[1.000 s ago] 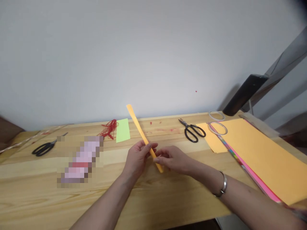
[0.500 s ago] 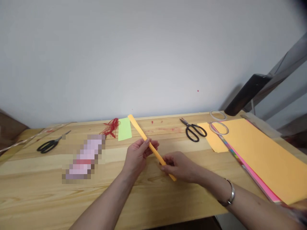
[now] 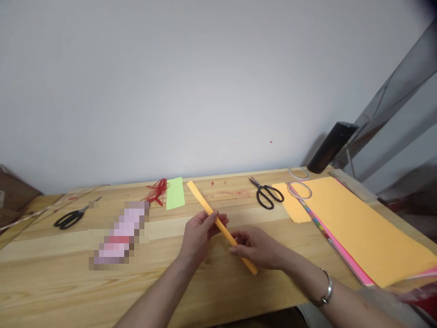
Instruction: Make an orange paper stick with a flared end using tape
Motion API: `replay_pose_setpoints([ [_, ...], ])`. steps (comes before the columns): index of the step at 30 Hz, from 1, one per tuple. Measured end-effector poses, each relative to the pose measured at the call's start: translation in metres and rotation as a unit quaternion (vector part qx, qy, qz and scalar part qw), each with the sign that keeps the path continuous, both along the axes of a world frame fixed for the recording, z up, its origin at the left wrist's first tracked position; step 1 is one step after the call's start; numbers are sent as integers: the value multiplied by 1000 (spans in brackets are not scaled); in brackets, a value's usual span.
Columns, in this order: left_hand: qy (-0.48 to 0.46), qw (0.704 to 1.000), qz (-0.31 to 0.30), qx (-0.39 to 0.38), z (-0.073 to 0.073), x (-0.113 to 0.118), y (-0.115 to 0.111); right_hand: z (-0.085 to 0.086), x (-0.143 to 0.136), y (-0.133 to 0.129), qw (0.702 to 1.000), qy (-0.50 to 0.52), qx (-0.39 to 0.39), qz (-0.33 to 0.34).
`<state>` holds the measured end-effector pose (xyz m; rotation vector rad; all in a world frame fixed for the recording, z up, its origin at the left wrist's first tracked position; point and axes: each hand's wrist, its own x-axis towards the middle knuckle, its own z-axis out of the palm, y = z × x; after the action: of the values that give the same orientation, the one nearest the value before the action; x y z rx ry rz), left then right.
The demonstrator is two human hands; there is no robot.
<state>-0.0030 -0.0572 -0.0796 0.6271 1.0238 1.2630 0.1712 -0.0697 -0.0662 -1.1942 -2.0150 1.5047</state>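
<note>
A narrow folded strip of orange paper (image 3: 223,231) slants across the middle of the view, its upper end to the left. My left hand (image 3: 201,230) pinches it near the middle, thumb on top. Lower down, my right hand (image 3: 252,246) closes on the same strip with thumb and fingers, and the strip's lower end sticks out below. Both hands are just above the wooden table (image 3: 164,282). Some fingertips are hidden behind the strip.
Black scissors (image 3: 266,193) lie right of centre, others (image 3: 70,218) at left. Red string (image 3: 159,191) and green paper (image 3: 175,193) lie at the back. Tape rings (image 3: 299,183), orange sheets (image 3: 362,228) and a black cylinder (image 3: 331,148) are right. A blurred pinkish item (image 3: 128,228) lies left.
The camera view has shifted slightly, so the table things appear lower. Both hands still hold the strip, with slightly more of its lower end showing past my right hand.
</note>
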Motion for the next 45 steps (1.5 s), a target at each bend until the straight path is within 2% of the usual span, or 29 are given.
replay_pose_setpoints([
  [4,6,1000,-8,2,2,6,-2,-5,-12,1,987,109,-111,-49],
  [9,-36,999,14,8,10,-1,8,-10,-11,0,970,116,-197,-86],
  [12,-54,998,38,13,15,-5,15,-10,-1,0,951,132,-270,-79],
  [15,-58,997,40,13,14,-3,20,-11,9,2,933,158,-319,-53],
  [19,-52,998,45,8,4,4,21,-9,10,9,955,136,-263,-24],
  [23,-44,999,29,13,-3,4,20,-4,-3,19,973,123,-196,-14],
  [26,-34,999,30,18,-4,-1,20,-7,-14,21,972,117,-204,3],
  [32,-37,998,43,-7,2,-7,19,-15,-24,20,951,146,-271,20],
  [40,-47,998,31,27,5,-16,26,-23,-24,15,945,170,-258,110],
  [42,-40,999,-9,10,6,-18,26,-24,-21,21,950,166,-256,69],
  [45,-4,998,-70,-6,10,-16,22,-15,-13,37,966,168,-188,-49],
])
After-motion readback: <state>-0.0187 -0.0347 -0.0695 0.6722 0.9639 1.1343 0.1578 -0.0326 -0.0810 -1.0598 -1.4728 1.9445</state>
